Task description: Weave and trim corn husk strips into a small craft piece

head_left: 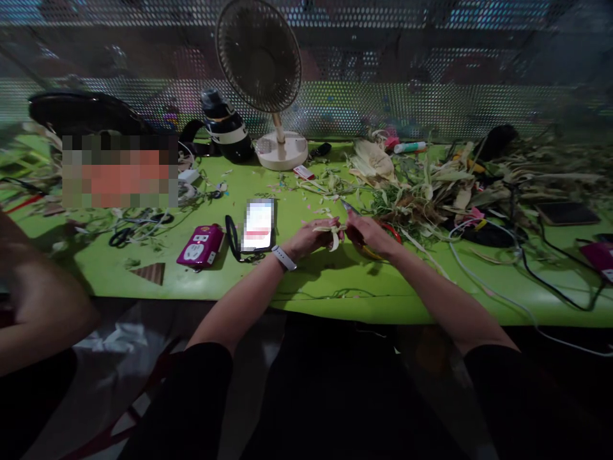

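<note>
Over the green table (306,281), my left hand (309,237) pinches a pale piece of corn husk (334,239) whose strips curl outward. Close beside it, my right hand (368,231) is closed around scissors (351,207). Their grey blade tip points up and left, and red and yellow parts of the handle show under the palm. The blade is apart from the husk. My fingers partly hide both things. A phone (258,225) with a lit screen lies left of my left hand.
A white fan (282,152) and a black bottle (234,137) stand at the back. Dried husks and stems (421,191) pile up on the right, with cables (498,294) running forward. A purple power socket box (200,246) lies left. Another person's arm (43,300) rests at far left.
</note>
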`<state>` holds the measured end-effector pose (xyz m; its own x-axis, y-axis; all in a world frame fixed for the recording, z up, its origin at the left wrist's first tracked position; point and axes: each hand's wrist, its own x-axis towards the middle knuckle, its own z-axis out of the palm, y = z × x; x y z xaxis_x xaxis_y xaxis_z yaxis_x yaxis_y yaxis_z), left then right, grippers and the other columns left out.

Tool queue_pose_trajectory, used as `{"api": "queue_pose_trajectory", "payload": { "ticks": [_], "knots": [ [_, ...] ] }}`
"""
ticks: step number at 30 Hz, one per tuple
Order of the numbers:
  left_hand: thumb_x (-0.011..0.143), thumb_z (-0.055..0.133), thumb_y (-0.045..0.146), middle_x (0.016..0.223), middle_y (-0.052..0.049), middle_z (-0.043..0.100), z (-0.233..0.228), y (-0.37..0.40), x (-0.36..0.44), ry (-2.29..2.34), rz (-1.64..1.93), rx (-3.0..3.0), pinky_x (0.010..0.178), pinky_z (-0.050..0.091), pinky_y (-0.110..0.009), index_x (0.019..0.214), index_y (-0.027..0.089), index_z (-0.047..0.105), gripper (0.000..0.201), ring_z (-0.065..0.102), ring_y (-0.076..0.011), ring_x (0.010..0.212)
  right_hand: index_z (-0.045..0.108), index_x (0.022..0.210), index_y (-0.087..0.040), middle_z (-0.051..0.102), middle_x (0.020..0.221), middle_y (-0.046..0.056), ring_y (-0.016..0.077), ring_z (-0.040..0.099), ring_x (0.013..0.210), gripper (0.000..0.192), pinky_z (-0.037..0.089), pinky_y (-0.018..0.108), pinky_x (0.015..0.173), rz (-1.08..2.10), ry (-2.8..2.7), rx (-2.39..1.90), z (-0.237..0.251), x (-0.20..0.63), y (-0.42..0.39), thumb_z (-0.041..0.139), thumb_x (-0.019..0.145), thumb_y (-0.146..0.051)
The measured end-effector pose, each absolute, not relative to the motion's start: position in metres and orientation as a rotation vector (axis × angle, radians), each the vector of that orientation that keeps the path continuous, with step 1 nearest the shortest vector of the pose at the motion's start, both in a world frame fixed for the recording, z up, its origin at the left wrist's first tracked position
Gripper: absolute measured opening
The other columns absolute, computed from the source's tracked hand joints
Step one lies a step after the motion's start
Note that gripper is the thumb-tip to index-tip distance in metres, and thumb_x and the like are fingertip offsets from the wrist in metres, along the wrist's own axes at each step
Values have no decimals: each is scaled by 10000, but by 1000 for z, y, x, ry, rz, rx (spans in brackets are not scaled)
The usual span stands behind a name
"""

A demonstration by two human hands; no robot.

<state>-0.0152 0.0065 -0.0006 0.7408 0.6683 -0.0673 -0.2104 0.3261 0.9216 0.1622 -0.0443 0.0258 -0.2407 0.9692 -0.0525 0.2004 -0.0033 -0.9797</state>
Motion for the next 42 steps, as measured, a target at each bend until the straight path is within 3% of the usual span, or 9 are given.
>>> {"api": "queue_pose_trajectory", "payload": {
  "ticks": [5, 9, 16, 21, 25, 30, 34, 37, 42],
  "knots": [
    [686, 749, 557, 565, -25, 575, -1, 5, -15, 489, 604, 1151, 450, 284, -224, 626, 139, 642, 435, 422, -70, 458, 577, 659, -192, 351, 422, -86, 58, 292, 366, 571, 230, 224, 382, 1333, -1510, -1146, 22, 152, -48, 578, 776, -750],
    [701, 727, 584, 524, -13, 543, 3, 4, -16, 508, 590, 1169, 435, 230, -227, 612, 123, 666, 474, 311, -42, 421, 563, 651, -179, 447, 480, -66, 44, 325, 386, 550, 236, 208, 388, 1348, -1441, -1058, 22, 152, -48, 589, 800, -708],
    [686, 761, 538, 468, 0, 523, 0, 3, -18, 474, 518, 1214, 445, 287, -217, 646, 112, 700, 432, 416, -63, 429, 501, 568, -185, 426, 408, -80, 30, 292, 345, 524, 212, 195, 361, 1386, -1241, -1062, 27, 146, -49, 704, 713, -646],
    [671, 774, 546, 557, -20, 603, 4, 0, -19, 426, 430, 1226, 457, 337, -207, 660, 116, 686, 440, 467, -63, 450, 469, 518, -188, 422, 395, -85, 24, 295, 330, 512, 201, 188, 357, 1446, -1102, -1044, 33, 144, -49, 800, 619, -565],
    [691, 759, 574, 525, -7, 579, 5, -2, -18, 408, 469, 1190, 430, 304, -203, 673, 123, 683, 457, 439, -57, 425, 473, 550, -197, 425, 407, -80, 40, 317, 334, 534, 218, 199, 354, 1413, -1137, -1061, 30, 151, -46, 758, 653, -637],
    [693, 787, 547, 680, -40, 664, 3, -2, -16, 328, 640, 1076, 547, 441, -232, 866, 150, 741, 435, 589, -105, 568, 548, 646, -194, 512, 488, -28, 82, 452, 420, 631, 354, 222, 415, 1329, -1275, -1156, 28, 165, -43, 491, 780, -807],
    [669, 820, 511, 712, -35, 668, 2, 0, -16, 356, 692, 1031, 535, 446, -232, 920, 162, 739, 438, 595, -106, 578, 588, 689, -187, 582, 565, -2, 97, 505, 486, 633, 406, 235, 473, 1367, -1444, -1147, 26, 163, -45, 514, 763, -812],
    [648, 832, 515, 700, -12, 648, -1, 2, -15, 422, 769, 1018, 519, 436, -220, 923, 162, 721, 460, 570, -87, 554, 570, 661, -190, 525, 509, -24, 85, 446, 422, 632, 357, 234, 423, 1445, -1449, -1112, 23, 158, -46, 514, 760, -812],
    [700, 786, 534, 582, 49, 529, 0, 2, -13, 556, 861, 1180, 497, 370, -193, 815, 160, 636, 419, 468, -51, 498, 508, 632, -200, 441, 473, -69, 64, 371, 401, 504, 297, 212, 403, 1274, -1490, -1161, 24, 156, -47, 617, 789, -667]
  ]
}}
